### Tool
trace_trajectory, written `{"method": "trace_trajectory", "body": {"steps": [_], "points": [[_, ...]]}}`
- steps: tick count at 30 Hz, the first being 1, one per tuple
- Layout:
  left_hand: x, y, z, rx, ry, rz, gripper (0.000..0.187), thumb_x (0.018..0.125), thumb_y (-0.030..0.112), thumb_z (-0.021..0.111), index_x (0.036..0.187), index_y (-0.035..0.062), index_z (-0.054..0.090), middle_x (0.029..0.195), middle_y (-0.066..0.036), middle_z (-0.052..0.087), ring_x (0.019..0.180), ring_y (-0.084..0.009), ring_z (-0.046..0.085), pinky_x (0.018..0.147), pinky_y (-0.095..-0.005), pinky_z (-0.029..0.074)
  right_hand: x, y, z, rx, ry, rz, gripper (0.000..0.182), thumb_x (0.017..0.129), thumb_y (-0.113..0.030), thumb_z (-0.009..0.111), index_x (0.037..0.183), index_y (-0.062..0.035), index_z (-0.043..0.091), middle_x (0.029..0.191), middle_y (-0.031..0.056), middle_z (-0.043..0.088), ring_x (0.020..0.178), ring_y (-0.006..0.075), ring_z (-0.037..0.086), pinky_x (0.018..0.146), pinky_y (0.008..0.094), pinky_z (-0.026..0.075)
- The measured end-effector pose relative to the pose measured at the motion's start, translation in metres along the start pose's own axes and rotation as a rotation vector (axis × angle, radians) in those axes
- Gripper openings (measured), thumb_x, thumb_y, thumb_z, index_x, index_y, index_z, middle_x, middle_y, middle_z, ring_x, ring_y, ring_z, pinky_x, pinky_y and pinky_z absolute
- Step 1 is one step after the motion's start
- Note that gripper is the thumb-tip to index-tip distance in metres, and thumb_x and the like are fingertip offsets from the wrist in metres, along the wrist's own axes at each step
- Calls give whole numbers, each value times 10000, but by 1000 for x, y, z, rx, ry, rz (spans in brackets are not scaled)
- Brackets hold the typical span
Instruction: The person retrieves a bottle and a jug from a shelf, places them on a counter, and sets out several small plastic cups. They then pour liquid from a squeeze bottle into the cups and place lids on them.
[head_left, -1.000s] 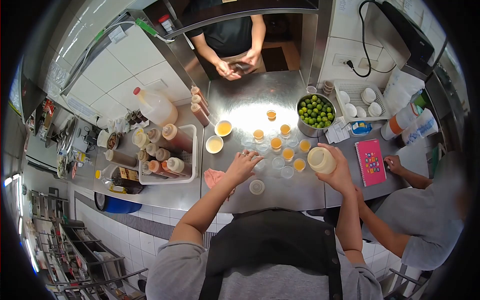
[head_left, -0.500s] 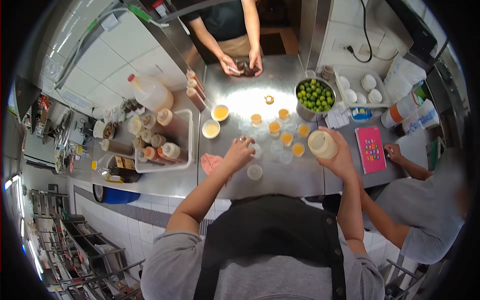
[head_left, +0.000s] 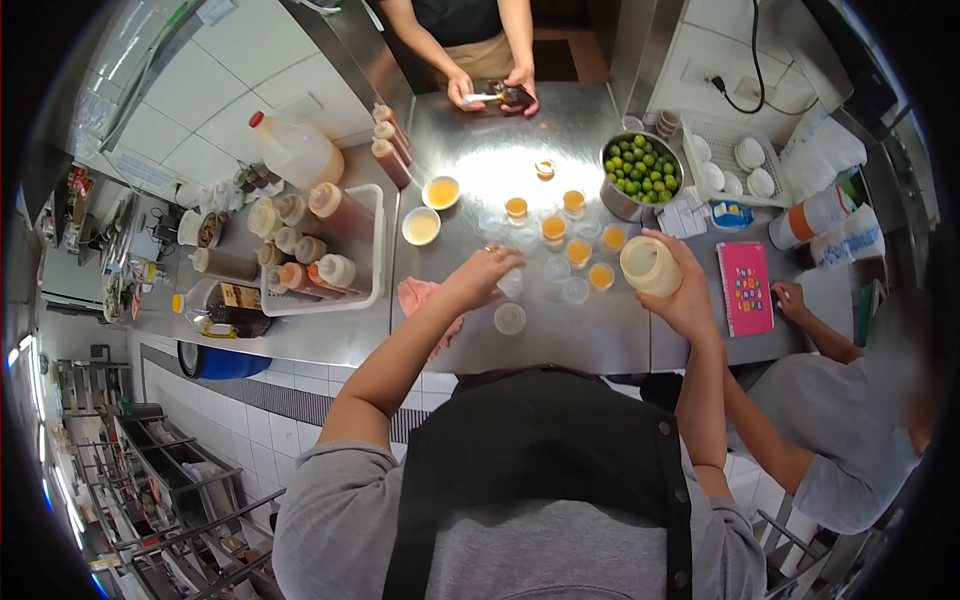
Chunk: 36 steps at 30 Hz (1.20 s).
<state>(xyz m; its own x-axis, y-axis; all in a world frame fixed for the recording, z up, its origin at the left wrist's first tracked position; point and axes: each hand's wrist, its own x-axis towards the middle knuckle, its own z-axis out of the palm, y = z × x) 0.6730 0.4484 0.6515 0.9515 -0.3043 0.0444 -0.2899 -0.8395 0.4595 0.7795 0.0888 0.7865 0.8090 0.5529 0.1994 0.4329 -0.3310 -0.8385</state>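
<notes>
My right hand (head_left: 686, 290) is wrapped round a cream-coloured plastic bottle (head_left: 648, 268), uncapped, its wide mouth tipped toward the cups. Over the steel counter, my left hand (head_left: 484, 277) has its fingers curled at a small clear plastic cup (head_left: 511, 284); the fingertips are partly hidden. A clear round lid or cup (head_left: 510, 319) lies just nearer to me. Between my hands stand several small cups of orange liquid (head_left: 578, 251), with clear ones (head_left: 575, 290) among them. A pink cloth (head_left: 425, 305) lies beneath my left forearm.
Two white bowls, one of them holding orange liquid (head_left: 440, 192), stand behind. Green limes (head_left: 641, 168) fill a metal pot. Sauce bottles (head_left: 338, 271) crowd a white bin at left. A pink notebook (head_left: 745, 290) lies near a co-worker's hand (head_left: 790, 298); another person's hands (head_left: 500, 97) work opposite.
The view has shifted, so the counter sits higher in it. The bottle in my right hand is tipped further, showing more of its side. My left hand stays by the clear cup.
</notes>
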Motion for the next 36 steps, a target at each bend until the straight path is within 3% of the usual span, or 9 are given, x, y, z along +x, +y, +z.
{"method": "trace_trajectory", "body": {"steps": [2, 5, 11, 12, 16, 18, 24, 31, 36], "points": [[8, 0, -6, 13, -113, 53, 822, 651, 17, 873, 1411, 126, 582, 1385, -132, 605, 1292, -342, 569, 1100, -444, 465, 3, -2, -2, -44, -18, 5, 809, 610, 23, 793, 1394, -89, 628, 1249, 104, 656, 1173, 245, 639, 1050, 349, 479], [16, -1, -10, -20, -239, 17, 791, 654, 10, 840, 1397, 121, 592, 1343, -142, 618, 1278, -346, 576, 1095, -431, 475, 3, -1, -2, -40, -11, 21, 801, 605, 20, 795, 1382, -94, 634, 1215, 102, 656, 1160, 250, 642, 1038, 350, 484], [12, -3, -13, -148, -297, -74, 735, 701, 29, 802, 1399, 86, 581, 1267, -170, 620, 1260, -359, 582, 1079, -426, 489, 2, -7, -6, -44, 21, 57, 802, 597, -2, 808, 1374, -106, 637, 1194, 111, 653, 1137, 282, 646, 1024, 374, 500], [13, -6, -14, -191, -320, -83, 693, 728, 58, 815, 1383, 65, 590, 1237, -179, 625, 1164, -346, 639, 1010, -420, 534, 2, -8, -6, -50, 20, 66, 803, 595, -10, 813, 1372, -107, 637, 1189, 114, 654, 1133, 292, 646, 1025, 381, 502], [10, -18, -13, -313, -360, -173, 642, 735, 92, 842, 1340, 48, 634, 1178, -183, 652, 1038, -323, 686, 927, -411, 569, 4, -6, -4, -42, 48, 43, 744, 624, -67, 813, 1346, -129, 650, 1179, 124, 682, 1122, 336, 653, 1001, 423, 518], [7, -21, -13, -327, -286, -160, 592, 725, 135, 875, 1277, 29, 688, 1129, -179, 680, 951, -302, 699, 867, -406, 583, 4, -4, -1, -48, 44, 23, 739, 625, -83, 816, 1344, -132, 654, 1181, 130, 690, 1123, 338, 653, 1006, 423, 517], [5, -31, -5, -190, -145, -13, 580, 736, 185, 904, 1266, 50, 712, 1107, -164, 689, 1021, -325, 692, 905, -411, 573, 6, -2, 1, -51, 18, 34, 797, 592, -29, 823, 1363, -117, 641, 1214, 113, 673, 1169, 305, 647, 1032, 397, 504], [6, -21, -1, -258, -83, -94, 576, 742, 192, 905, 1265, 74, 693, 1082, -157, 680, 987, -323, 686, 899, -419, 568, 5, -2, 0, -47, 12, 50, 798, 595, -42, 824, 1367, -133, 640, 1190, 114, 670, 1153, 312, 643, 1030, 403, 499], [9, -13, -2, -274, -64, -116, 481, 744, 182, 908, 1135, 67, 651, 1060, -131, 644, 931, -277, 672, 839, -400, 574, 4, -1, -2, -58, 3, 60, 795, 592, -52, 826, 1361, -132, 640, 1200, 116, 669, 1159, 323, 640, 1033, 412, 498]]}}
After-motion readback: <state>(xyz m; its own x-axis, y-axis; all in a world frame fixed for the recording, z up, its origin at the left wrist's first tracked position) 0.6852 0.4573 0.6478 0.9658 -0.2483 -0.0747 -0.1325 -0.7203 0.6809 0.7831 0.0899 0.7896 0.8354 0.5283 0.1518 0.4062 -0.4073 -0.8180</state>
